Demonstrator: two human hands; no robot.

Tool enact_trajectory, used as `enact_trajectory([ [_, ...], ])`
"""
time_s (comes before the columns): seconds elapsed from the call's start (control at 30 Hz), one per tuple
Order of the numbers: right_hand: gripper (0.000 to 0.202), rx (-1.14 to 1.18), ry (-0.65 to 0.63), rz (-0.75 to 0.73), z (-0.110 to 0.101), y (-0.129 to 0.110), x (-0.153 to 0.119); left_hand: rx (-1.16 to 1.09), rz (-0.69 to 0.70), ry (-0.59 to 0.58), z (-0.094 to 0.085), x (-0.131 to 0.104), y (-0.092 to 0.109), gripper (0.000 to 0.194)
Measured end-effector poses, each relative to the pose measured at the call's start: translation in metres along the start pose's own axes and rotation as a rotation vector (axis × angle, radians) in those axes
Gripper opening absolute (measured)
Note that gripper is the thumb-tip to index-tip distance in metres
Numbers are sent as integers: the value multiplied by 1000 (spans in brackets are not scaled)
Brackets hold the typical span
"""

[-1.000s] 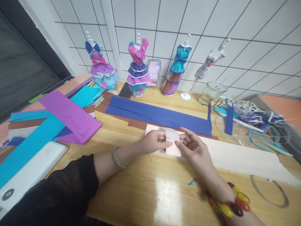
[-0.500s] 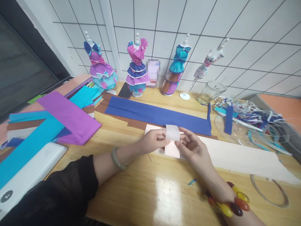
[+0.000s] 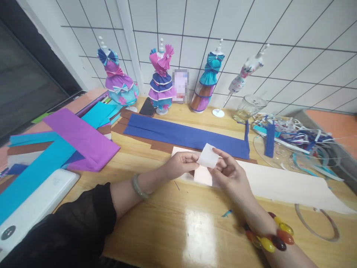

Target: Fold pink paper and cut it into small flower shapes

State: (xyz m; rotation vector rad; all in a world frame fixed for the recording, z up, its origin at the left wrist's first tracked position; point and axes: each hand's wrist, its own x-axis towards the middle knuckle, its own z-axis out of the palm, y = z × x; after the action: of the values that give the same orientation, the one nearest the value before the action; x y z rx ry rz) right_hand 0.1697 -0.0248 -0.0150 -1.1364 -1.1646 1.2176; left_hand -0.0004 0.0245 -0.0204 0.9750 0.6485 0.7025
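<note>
Both hands are raised over the middle of the table around a small white rectangular piece [image 3: 208,156], thin like paper or cloth; I cannot tell which. My left hand [image 3: 182,163] pinches its lower left corner between thumb and fingertips. At its right edge, my right hand [image 3: 230,173] grips it with thumb and curled fingers, the index finger near the top corner. The piece is tilted, its upper edge leaning right. Just under it a brighter pale rectangle [image 3: 203,175] shows between the hands. A long pale strip [image 3: 284,184] lies flat beneath and to the right, partly hidden by my hands.
Behind lies a blue folded strip [image 3: 184,133]. Purple fabric [image 3: 83,141] and a white device [image 3: 41,208] are left. Dressed mini mannequins [image 3: 161,80] and a glass jar [image 3: 249,108] line the wall. Ribbon scraps [image 3: 301,130] and a ring-shaped band [image 3: 318,223] lie right.
The small white piece has turned from nearly upright to slanting, its top moving up and right. My left fingertips have shifted to its lower left corner. The camera view has shifted slightly.
</note>
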Motion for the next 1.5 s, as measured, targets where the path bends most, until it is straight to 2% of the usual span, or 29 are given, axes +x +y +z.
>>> enact_trajectory([
  [0.23, 50, -5, -12, 29, 1, -4, -1, -36, -25, -19, -2, 2, -4, 29],
  [0.43, 50, -279, 50, -71, -2, -11, -4, -166, -69, 12, -8, 3, -3, 22],
  [0.67, 45, -119, -98, -122, -1, -5, -2, -214, -70, -44, -10, 4, -2, 22],
  [0.73, 40, -107, -74, -109, -2, -3, -1, -223, -67, -56, -10, 4, -1, 23],
  [0.83, 34, -149, 37, -76, -3, -2, 0, -209, -69, -107, -9, 2, 1, 23],
  [0.93, 32, -168, 122, -41, -3, -4, 2, -103, -40, -126, -4, 0, 1, 26],
  [1.1, 36, -177, 54, -21, -2, -3, 3, 71, 62, -100, -1, 1, -2, 33],
  [1.3, 32, -226, -58, -13, 0, -2, 1, 152, 99, 71, -4, 4, -4, 27],
  [1.5, 48, -114, 26, -10, 2, -4, 2, 145, 59, 52, -6, 4, -8, 29],
])
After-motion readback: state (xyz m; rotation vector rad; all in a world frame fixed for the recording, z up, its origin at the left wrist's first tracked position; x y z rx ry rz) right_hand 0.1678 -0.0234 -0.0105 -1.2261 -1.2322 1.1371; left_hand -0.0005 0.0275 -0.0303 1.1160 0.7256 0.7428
